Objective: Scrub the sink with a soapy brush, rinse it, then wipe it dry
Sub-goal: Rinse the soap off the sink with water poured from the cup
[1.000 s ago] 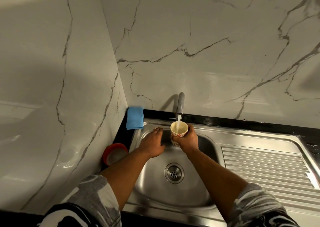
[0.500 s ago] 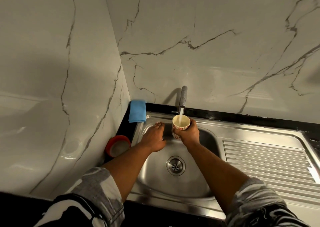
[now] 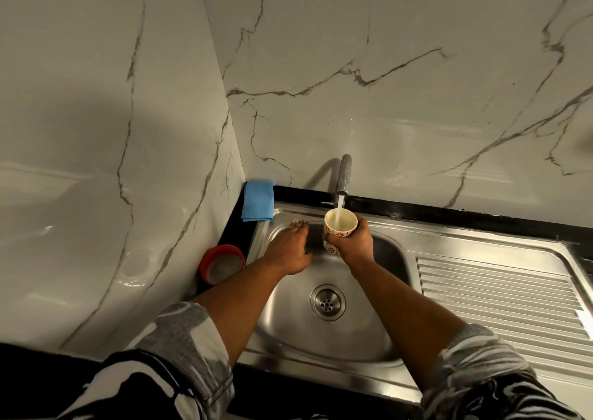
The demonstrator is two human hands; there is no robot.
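Observation:
A stainless steel sink point(image 3: 288, 329) with a round drain point(image 3: 327, 302) lies below me. My right hand point(image 3: 351, 243) grips a cream cup with red flowers point(image 3: 339, 227) under the tap point(image 3: 344, 175), and a stream of water runs into the cup. My left hand point(image 3: 290, 248) rests flat with straight fingers on the sink's back left wall, just left of the cup. No brush is in view.
A folded blue cloth point(image 3: 258, 205) lies at the back left corner on the black counter. A red-rimmed round container point(image 3: 221, 263) sits left of the sink. A ribbed draining board point(image 3: 500, 297) stretches to the right. Marble walls close in behind and on the left.
Both hands and the cup stay where they were under the running tap. The camera has tilted so the sink sits a little higher in view.

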